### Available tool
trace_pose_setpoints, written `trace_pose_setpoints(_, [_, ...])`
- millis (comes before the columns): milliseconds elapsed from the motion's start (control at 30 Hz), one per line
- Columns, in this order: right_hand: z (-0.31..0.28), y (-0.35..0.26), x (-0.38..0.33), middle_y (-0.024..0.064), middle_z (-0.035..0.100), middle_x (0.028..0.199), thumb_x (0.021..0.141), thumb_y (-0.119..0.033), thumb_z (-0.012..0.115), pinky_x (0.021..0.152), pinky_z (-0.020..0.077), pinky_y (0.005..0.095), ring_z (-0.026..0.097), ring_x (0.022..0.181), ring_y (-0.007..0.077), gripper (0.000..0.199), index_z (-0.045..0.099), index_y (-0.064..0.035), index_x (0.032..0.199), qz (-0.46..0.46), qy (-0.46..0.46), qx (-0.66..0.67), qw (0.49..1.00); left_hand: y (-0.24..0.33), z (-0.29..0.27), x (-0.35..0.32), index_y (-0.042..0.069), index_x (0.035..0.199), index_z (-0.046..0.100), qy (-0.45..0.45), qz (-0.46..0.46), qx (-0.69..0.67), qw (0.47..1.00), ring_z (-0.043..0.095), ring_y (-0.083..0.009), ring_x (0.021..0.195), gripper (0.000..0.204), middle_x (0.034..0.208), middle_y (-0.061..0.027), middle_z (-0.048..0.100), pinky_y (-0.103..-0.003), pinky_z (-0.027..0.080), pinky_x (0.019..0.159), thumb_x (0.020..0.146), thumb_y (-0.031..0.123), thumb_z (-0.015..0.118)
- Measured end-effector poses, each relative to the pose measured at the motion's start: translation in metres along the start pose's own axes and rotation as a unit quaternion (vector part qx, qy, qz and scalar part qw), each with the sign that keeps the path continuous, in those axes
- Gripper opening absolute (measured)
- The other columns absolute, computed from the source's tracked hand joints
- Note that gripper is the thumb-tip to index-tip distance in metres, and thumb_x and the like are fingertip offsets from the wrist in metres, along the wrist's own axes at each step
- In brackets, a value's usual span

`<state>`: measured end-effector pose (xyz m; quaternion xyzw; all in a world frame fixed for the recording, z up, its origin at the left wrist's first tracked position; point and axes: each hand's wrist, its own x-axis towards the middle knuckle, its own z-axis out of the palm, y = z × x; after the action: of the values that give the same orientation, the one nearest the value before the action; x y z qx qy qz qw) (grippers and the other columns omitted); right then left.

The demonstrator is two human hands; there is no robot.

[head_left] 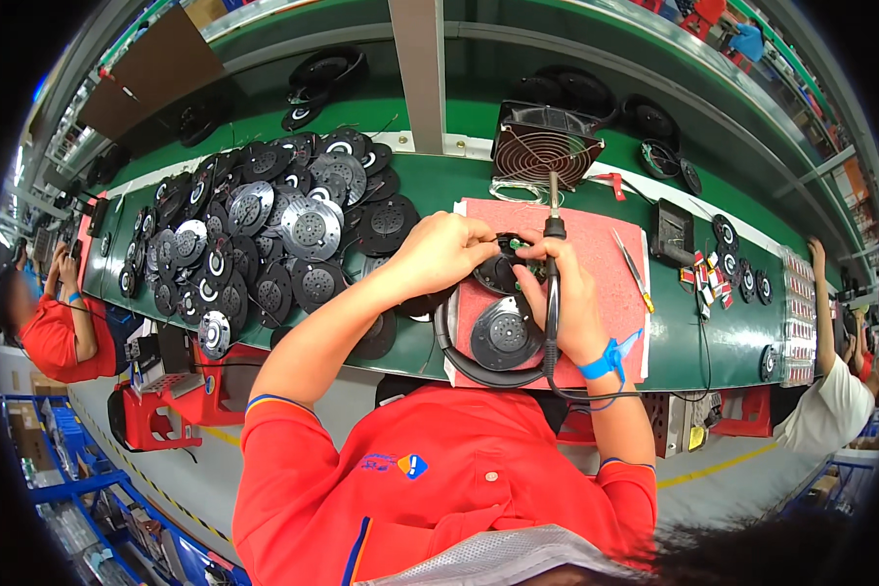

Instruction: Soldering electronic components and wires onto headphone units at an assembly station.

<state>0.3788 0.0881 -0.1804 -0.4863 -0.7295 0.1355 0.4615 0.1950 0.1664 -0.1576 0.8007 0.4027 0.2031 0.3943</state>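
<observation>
Toward the surface's left edge we see a heap of fan rotors (273, 230) lying within easy reach. On the red mat (606, 254) at the near edge, our left hand (439, 252) closes its grip on a small black fan part (503, 269), steadying it. Our right hand (562, 293) grips a soldering iron (554, 264) upright, tip up, by a mesh fan (545, 146).

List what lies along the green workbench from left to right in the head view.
Heap of black and silver fan rotors → left hand on a black fan part → right hand holding a soldering iron → tweezers on the pink mat → small black box → row of small rotors.
</observation>
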Motion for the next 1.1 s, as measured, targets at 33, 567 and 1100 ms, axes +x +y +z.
trace_pose_setpoints(33, [0.002, -0.001, 0.002, 0.0208, 0.063, 0.110, 0.075, 0.004, 0.069, 0.081, 0.0518, 0.0369, 0.064, 0.097, 0.0355, 0.036, 0.050, -0.0027, 0.104, 0.034, 0.010, 0.034, 0.999, 0.001, -0.001, 0.001, 0.001, 0.087, 0.067, -0.009, 0.005, 0.014, 1.000, 0.056, -0.0155, 0.052, 0.017, 0.060, -0.0104, 0.059, -0.031, 0.043, 0.052, 0.083, 0.017, 0.063])
trace_pose_setpoints(567, [0.002, -0.003, 0.011, 0.0175, 0.065, 0.107, 0.076, 0.005, 0.069, 0.082, 0.0513, 0.0353, 0.065, 0.097, 0.0304, 0.031, 0.051, -0.0032, 0.099, -0.031, 0.031, -0.036, 0.998, 0.006, -0.025, 0.018, 0.003, 0.092, 0.069, -0.036, 0.097, 0.045, 0.994, 0.065, -0.0270, 0.062, 0.019, 0.070, -0.0171, 0.065, -0.034, 0.049, 0.058, 0.083, 0.019, 0.063])
trace_pose_setpoints(1100, [0.010, 0.006, 0.025, 0.0105, 0.058, 0.079, 0.078, 0.015, 0.057, 0.071, 0.0480, 0.0270, 0.060, 0.073, 0.0203, 0.023, 0.052, -0.0007, 0.094, -0.060, 0.001, -0.088, 0.994, 0.030, -0.108, -0.012, 0.003, 0.086, 0.067, 0.192, 0.312, 0.116, 0.923, 0.065, -0.0243, 0.073, 0.018, 0.078, -0.0097, 0.064, -0.032, 0.049, 0.062, 0.078, 0.020, 0.071])
